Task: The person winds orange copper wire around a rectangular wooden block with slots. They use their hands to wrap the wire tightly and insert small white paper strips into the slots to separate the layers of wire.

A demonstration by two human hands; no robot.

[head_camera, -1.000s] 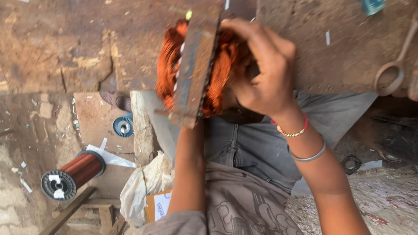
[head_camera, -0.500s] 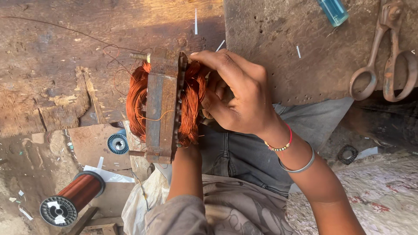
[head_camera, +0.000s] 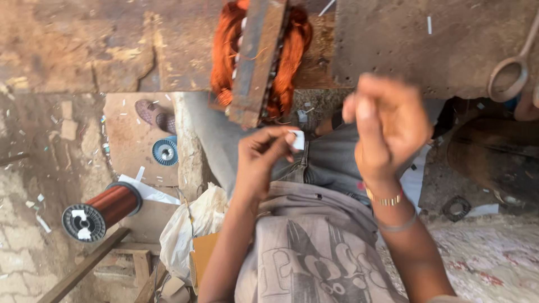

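The left hand is raised over the lap with its forearm running up from the lower frame; its fingers are pinched together on a small white slip, held at the fingertips. The right hand is lifted beside it, wrist bent, blurred by motion; its fingers are curled loosely inward, and whether they grip anything cannot be told. Two bangles circle the right wrist. Just above both hands, apart from them, a stator with a grey metal core and thick orange wire coils stands on edge on the worn brown surface, leaning over its near edge. To the left, on the floor below, lie a spool of copper wire, a blue reel and a sandal. Metal shears rest at the surface's right end.
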